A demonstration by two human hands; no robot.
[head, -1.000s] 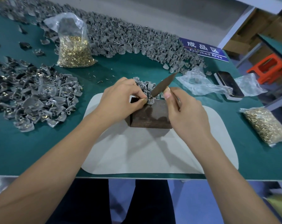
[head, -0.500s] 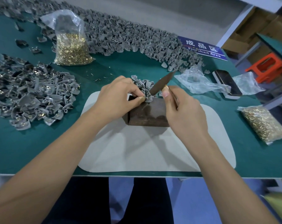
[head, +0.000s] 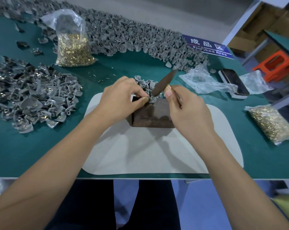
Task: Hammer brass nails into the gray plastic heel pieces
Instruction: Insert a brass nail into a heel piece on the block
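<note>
Little had changed: the left hand (head: 118,98) still pinched a small gray plastic heel piece (head: 151,100) on the dark wooden block (head: 152,116); the right hand (head: 185,110) gripped the slim brown hammer (head: 163,83), tapping.

Off to the upper right there's a blue sign (head: 208,46) lying on the green table (head: 24,155), white Chinese characters plus "Finished Area" in English. Just below and right of it sits a dark phone (head: 233,83) with crumpled clear plastic wrap (head: 205,80) bunched up on its left side and more draped across its right. A pale gray mat (head: 157,155) with rounded corners covers the middle of the table near the front edge. Far right, past the table, an orange plastic stool (head: 276,65) and some cardboard boxes (head: 263,22) on shelving behind a white post.
</note>
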